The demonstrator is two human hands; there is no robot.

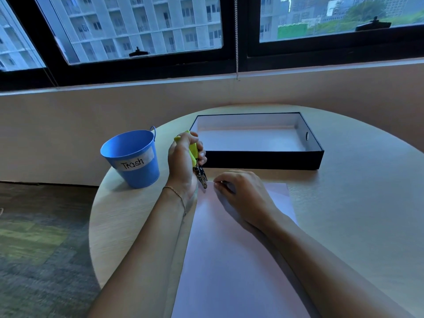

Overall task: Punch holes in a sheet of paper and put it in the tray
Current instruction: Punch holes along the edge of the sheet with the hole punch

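Blue bucket (132, 157) labelled "Trash" beside left hand (182, 160) clenched on punch (197, 160) at paper (229, 260) corner, right hand (243, 193) curled, pressing paper, tray (263, 159) behind.

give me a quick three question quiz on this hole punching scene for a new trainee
1. True or false: the tray already holds a sheet.
2. Which hand grips the yellow-handled hole punch? A) left hand B) right hand
3. Fill in: the blue bucket is labelled ____.

Key:
1. False; the tray looks empty, and the sheet of paper lies on the table.
2. A; the right hand presses the sheet near its far edge.
3. Trash
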